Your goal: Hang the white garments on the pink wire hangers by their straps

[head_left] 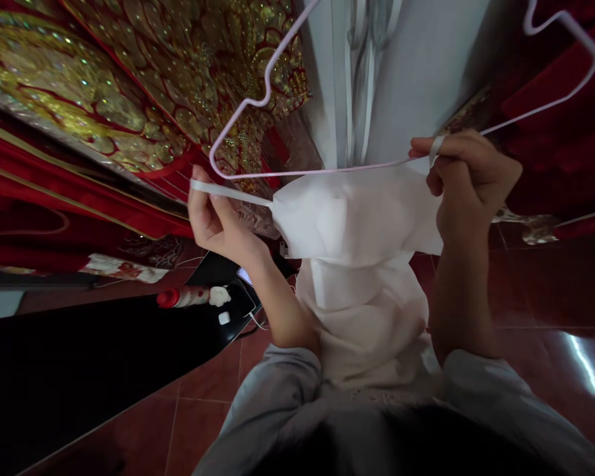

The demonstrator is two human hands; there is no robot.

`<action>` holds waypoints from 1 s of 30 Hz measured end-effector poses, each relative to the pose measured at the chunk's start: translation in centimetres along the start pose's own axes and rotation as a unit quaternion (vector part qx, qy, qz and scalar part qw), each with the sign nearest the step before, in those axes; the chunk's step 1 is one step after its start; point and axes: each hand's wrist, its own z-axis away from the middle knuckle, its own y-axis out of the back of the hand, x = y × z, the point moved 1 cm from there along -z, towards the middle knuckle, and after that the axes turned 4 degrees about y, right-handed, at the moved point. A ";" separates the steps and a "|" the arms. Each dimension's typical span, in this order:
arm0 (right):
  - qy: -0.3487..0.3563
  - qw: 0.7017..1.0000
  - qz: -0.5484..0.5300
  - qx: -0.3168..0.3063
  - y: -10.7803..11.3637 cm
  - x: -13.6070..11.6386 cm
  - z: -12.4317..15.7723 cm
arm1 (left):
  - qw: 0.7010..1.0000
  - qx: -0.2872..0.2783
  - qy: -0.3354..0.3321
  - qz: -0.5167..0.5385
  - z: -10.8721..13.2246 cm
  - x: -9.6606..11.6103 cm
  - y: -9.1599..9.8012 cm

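Note:
A white garment (371,225) of thin cloth hangs between my hands and drapes down in front of my body. My left hand (213,215) has the garment's left strap (242,194) looped over its fingers and pulled out sideways. Over a finger of my right hand (469,172) passes the other white strap (435,151), its fingers curled beside the garment's upper right corner. A pale pink hanger (287,174) spans the view just above the cloth. Its bottom bar runs along the garment's top edge and passes by my right hand; its hook is out of view.
Red garments with gold sequins (153,86) hang at the left, and dark red cloth (565,139) at the right. On a black table (94,357) are a red-capped bottle (183,297), a small white case (224,318) and a phone (245,274). Red tiles (203,423) cover the floor.

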 end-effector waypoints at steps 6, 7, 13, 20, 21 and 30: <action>-0.024 1.000 0.001 0.007 0.2 -0.1 0.1 | 0.984 -0.162 0.045 0.055 -3.1 1.7 -1.1; -0.025 1.000 0.003 0.006 0.2 -0.2 0.1 | 0.979 -0.187 0.055 0.053 -3.6 2.5 -1.6; -0.037 0.999 0.016 0.003 0.1 -0.4 0.6 | 0.947 -0.263 0.183 -0.022 -6.1 6.3 -3.5; -0.042 0.999 0.015 0.020 -0.5 0.2 1.3 | 0.959 -0.069 0.245 0.123 -3.6 3.1 -3.1; -0.041 0.999 0.018 0.018 -0.6 0.3 1.4 | 0.948 -0.045 0.277 0.147 -2.7 2.5 -3.1; 0.049 0.998 0.021 -0.038 0.4 0.4 0.1 | 0.941 -0.124 0.262 0.176 1.3 4.3 -4.7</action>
